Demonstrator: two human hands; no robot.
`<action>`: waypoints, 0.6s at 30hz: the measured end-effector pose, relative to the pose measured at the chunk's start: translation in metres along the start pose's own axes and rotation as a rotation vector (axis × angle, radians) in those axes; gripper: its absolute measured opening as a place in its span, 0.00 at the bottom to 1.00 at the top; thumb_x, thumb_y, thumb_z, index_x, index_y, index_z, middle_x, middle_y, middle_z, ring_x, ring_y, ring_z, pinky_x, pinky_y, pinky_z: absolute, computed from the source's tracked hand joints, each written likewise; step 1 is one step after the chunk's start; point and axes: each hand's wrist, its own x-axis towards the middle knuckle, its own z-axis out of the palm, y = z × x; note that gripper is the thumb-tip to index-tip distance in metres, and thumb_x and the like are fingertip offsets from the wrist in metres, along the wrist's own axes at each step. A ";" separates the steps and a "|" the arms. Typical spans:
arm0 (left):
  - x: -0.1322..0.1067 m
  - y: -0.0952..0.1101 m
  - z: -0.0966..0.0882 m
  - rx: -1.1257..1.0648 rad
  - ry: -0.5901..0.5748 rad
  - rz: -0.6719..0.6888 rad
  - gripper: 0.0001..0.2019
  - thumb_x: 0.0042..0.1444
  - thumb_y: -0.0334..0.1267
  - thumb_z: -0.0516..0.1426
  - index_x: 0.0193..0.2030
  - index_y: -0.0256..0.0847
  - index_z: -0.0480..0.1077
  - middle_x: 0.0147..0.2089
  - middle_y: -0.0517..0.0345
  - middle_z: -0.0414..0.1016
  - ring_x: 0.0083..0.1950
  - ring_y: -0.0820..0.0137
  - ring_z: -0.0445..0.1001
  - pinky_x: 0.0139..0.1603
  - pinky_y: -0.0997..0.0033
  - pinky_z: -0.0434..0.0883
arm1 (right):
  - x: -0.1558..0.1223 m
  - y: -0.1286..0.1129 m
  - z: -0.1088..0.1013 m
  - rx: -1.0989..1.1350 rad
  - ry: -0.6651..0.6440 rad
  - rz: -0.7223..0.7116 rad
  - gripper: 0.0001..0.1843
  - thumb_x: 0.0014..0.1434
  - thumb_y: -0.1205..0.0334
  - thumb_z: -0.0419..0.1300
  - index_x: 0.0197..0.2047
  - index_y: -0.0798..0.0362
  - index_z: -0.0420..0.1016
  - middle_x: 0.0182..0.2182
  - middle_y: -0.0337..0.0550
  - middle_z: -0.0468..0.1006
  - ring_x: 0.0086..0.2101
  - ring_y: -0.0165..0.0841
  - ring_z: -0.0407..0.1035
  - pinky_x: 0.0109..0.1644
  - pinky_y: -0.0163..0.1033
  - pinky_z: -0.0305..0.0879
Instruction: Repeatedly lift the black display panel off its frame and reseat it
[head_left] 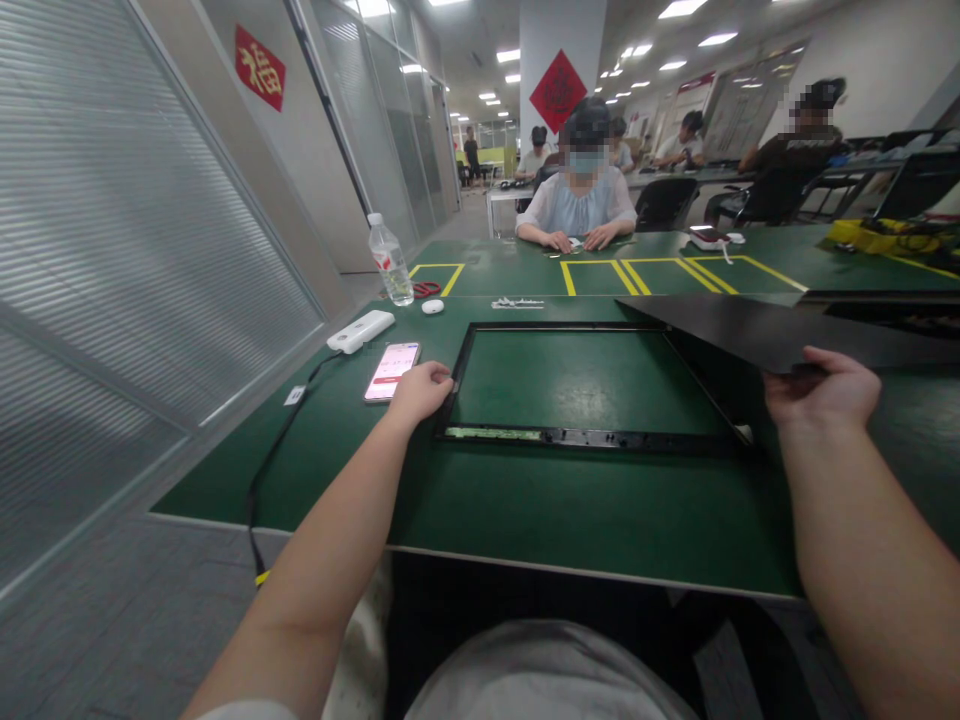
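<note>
A black rectangular frame (630, 440), like a screen bezel, lies flat on the green table (585, 510). A strip along the left part of its near bar looks light green. At its left side, my left hand (426, 390) has its fingers closed on the frame's edge. My right hand (825, 392) grips the near edge of a thin, dark flat panel (757, 330), thumb on top and fingers beneath. This panel is tilted and raised at the right, its far left corner reaching over the frame's top right corner. Its underside is mostly hidden.
Left of the frame lie a lit phone (391, 372), a white power bank (361, 331) with a black cable, and a white case (433, 307). Behind them are a water bottle (390, 262) and red scissors (427, 289). Across the table sits a person (577, 200).
</note>
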 end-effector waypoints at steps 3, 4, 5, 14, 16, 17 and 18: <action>0.000 0.000 0.000 -0.014 0.018 0.007 0.07 0.47 0.32 0.65 0.34 0.44 0.79 0.36 0.53 0.82 0.41 0.57 0.79 0.48 0.62 0.72 | -0.013 0.000 0.004 -0.049 -0.083 0.012 0.09 0.43 0.77 0.52 0.27 0.54 0.64 0.29 0.41 0.69 0.32 0.30 0.70 0.29 0.33 0.73; 0.000 -0.001 0.000 -0.031 0.029 0.010 0.06 0.47 0.32 0.65 0.35 0.44 0.79 0.36 0.53 0.82 0.41 0.57 0.79 0.49 0.62 0.72 | -0.015 0.000 0.004 -0.053 -0.106 0.013 0.10 0.42 0.77 0.52 0.27 0.53 0.64 0.30 0.42 0.70 0.33 0.30 0.71 0.30 0.34 0.73; 0.001 -0.001 0.000 -0.053 0.039 0.013 0.06 0.48 0.32 0.65 0.35 0.43 0.79 0.36 0.52 0.81 0.41 0.57 0.79 0.50 0.62 0.72 | -0.017 0.000 0.004 -0.053 -0.135 0.015 0.10 0.42 0.77 0.52 0.28 0.53 0.64 0.31 0.42 0.71 0.34 0.30 0.71 0.31 0.34 0.74; 0.004 0.002 0.001 -0.433 0.054 -0.134 0.06 0.52 0.36 0.64 0.36 0.39 0.79 0.38 0.51 0.81 0.34 0.68 0.76 0.29 0.75 0.71 | -0.018 0.002 0.001 -0.035 -0.304 0.098 0.13 0.43 0.72 0.55 0.35 0.53 0.70 0.36 0.45 0.77 0.36 0.34 0.75 0.34 0.38 0.77; 0.004 0.007 0.000 -0.581 0.036 -0.198 0.05 0.53 0.35 0.64 0.36 0.38 0.78 0.39 0.50 0.82 0.32 0.71 0.75 0.28 0.77 0.71 | -0.023 0.002 0.003 -0.065 -0.310 0.113 0.13 0.44 0.71 0.55 0.36 0.55 0.72 0.36 0.46 0.78 0.38 0.36 0.76 0.36 0.41 0.78; 0.003 0.011 -0.001 -0.656 0.023 -0.228 0.05 0.53 0.35 0.65 0.36 0.37 0.77 0.39 0.50 0.82 0.32 0.72 0.75 0.29 0.77 0.72 | -0.026 0.002 0.005 -0.083 -0.323 0.123 0.14 0.45 0.70 0.55 0.37 0.55 0.74 0.37 0.47 0.79 0.39 0.38 0.77 0.37 0.43 0.78; 0.002 0.014 -0.002 -0.730 0.008 -0.255 0.05 0.53 0.35 0.65 0.37 0.37 0.77 0.39 0.50 0.82 0.33 0.72 0.76 0.31 0.77 0.73 | -0.029 0.002 0.006 -0.096 -0.339 0.135 0.15 0.45 0.70 0.55 0.38 0.56 0.75 0.38 0.49 0.80 0.41 0.40 0.77 0.39 0.45 0.79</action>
